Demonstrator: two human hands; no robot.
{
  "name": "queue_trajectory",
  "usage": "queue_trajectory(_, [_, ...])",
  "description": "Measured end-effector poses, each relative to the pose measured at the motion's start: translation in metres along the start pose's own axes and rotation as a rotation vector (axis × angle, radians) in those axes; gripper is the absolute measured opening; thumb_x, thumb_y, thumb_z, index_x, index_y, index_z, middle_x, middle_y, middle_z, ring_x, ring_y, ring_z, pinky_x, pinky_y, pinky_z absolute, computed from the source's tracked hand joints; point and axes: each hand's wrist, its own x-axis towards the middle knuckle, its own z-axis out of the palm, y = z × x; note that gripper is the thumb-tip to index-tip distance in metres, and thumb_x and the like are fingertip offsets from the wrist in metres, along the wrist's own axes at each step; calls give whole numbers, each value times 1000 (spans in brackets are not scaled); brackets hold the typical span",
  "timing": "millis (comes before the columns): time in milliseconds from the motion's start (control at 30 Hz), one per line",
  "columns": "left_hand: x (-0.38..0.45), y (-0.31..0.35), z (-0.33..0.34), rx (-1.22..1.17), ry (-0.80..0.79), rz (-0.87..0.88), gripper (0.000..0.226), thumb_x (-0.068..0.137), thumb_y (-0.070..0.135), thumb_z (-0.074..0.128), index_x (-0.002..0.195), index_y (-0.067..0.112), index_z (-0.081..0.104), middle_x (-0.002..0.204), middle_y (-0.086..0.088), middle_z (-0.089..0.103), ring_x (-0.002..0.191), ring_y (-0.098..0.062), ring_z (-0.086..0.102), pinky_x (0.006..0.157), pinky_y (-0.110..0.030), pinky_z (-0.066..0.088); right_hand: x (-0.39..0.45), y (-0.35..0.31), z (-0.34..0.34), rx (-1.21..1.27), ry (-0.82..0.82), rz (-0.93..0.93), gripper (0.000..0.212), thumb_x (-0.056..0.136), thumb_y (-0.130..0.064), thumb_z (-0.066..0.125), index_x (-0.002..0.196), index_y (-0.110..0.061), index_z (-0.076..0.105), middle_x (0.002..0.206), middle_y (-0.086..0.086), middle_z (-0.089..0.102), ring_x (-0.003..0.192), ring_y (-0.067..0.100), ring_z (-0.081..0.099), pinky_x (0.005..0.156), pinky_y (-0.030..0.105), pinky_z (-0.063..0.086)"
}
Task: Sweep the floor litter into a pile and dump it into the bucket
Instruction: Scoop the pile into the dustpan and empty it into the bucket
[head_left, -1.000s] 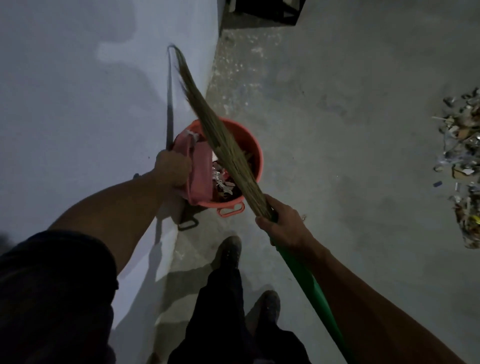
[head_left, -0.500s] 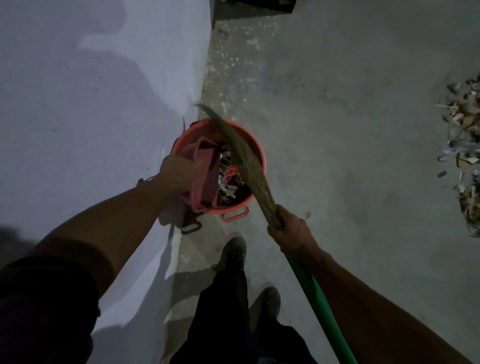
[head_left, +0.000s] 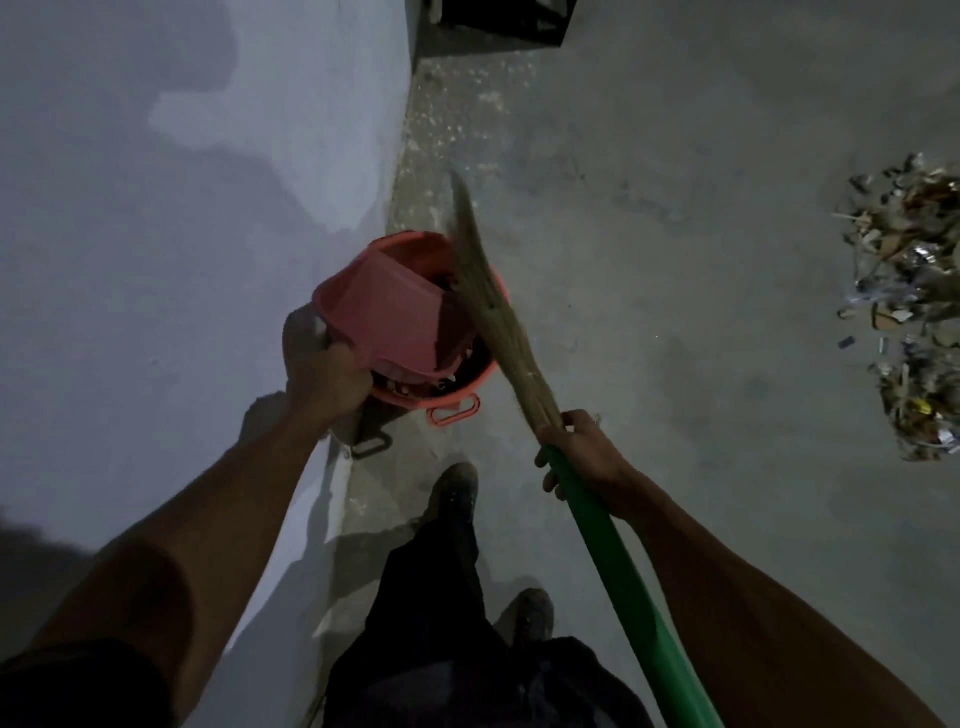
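Observation:
An orange bucket (head_left: 470, 389) stands on the floor against the wall, with litter inside. My left hand (head_left: 319, 366) grips a pink dustpan (head_left: 397, 322) held over the bucket's mouth, its flat face turned up toward me. My right hand (head_left: 584, 449) grips a broom (head_left: 491, 306) where the straw bristles meet the green handle (head_left: 623, 582). The bristles slant up and left across the bucket's right rim. A litter pile (head_left: 914, 306) of paper and foil scraps lies on the floor at the far right.
A pale wall (head_left: 182, 234) runs along the left. My two shoes (head_left: 454, 491) stand just below the bucket. A dark object (head_left: 498, 21) sits at the top by the wall's corner. Grey concrete floor (head_left: 675, 260) lies between bucket and pile.
The dustpan has turned from on edge inside the bucket to flat face up over it. The broom's bristles have swung from over the bucket to its right rim.

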Motion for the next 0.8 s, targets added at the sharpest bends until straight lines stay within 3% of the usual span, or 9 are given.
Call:
queue_trajectory(67, [-38, -6, 10, -103, 82, -1, 31, 85, 22, 64, 108, 1, 65, 105, -20, 66, 99, -39, 62, 86, -41, 49, -15, 14, -8, 70, -24, 0, 32, 102, -26, 46, 127, -8, 36, 102, 23, 63, 61, 23, 62, 50, 32, 51])
queue_trajectory(133, [-82, -9, 23, -197, 51, -43, 29, 88, 31, 57, 91, 3, 64, 84, -16, 65, 82, -36, 63, 74, -40, 51, -30, 30, -14, 113, -34, -2, 31, 103, -27, 44, 126, -7, 39, 100, 22, 62, 64, 23, 60, 52, 32, 51])
queue_trajectory(200, [-124, -12, 40, -254, 53, -114, 31, 95, 32, 53, 84, 4, 60, 71, -10, 59, 71, -30, 59, 63, -33, 43, -45, 49, -20, 143, -36, -10, 30, 103, -27, 43, 125, -7, 41, 98, 21, 61, 64, 23, 58, 52, 33, 51])
queue_trajectory(300, [-186, -9, 67, -240, 140, -154, 30, 97, 31, 55, 82, 4, 58, 62, -4, 50, 64, -25, 49, 62, -31, 34, -69, 88, -28, 171, -49, -39, 30, 103, -27, 43, 124, -6, 43, 98, 21, 59, 67, 24, 57, 55, 35, 53])
queue_trajectory(433, [-261, -17, 107, -300, 214, -139, 30, 97, 30, 56, 96, 2, 65, 75, -7, 56, 71, -25, 52, 64, -30, 34, -106, 149, -40, 132, -57, -73, 30, 104, -28, 42, 124, -6, 44, 100, 20, 58, 72, 24, 56, 54, 34, 53])
queue_trajectory(500, [-298, -22, 123, -286, 220, -159, 26, 97, 28, 54, 91, 5, 64, 69, -3, 53, 72, -26, 53, 62, -30, 33, -125, 180, -45, 109, -63, -79, 30, 104, -28, 42, 123, -6, 44, 98, 19, 57, 71, 24, 55, 53, 34, 52])
queue_trajectory(600, [-343, -35, 142, -224, 177, -216, 18, 97, 27, 54, 90, 11, 57, 64, 0, 49, 71, -26, 52, 62, -31, 34, -152, 222, -50, 84, -97, -63, 28, 103, -28, 43, 121, -7, 46, 96, 18, 56, 70, 24, 56, 53, 34, 52])
queue_trajectory(700, [-369, -56, 157, -168, 107, -312, 26, 94, 29, 53, 88, 4, 59, 77, -8, 60, 70, -26, 54, 65, -31, 39, -165, 248, -45, 57, -150, -42, 25, 102, -27, 46, 117, -7, 48, 92, 18, 56, 66, 24, 56, 52, 34, 51])
queue_trajectory(800, [-381, -77, 164, -143, 17, -346, 26, 94, 29, 52, 83, 8, 61, 80, -8, 62, 75, -27, 58, 68, -31, 43, -166, 260, -28, 5, -204, -43, 27, 102, -26, 48, 119, -6, 48, 92, 19, 56, 65, 24, 57, 52, 35, 51])
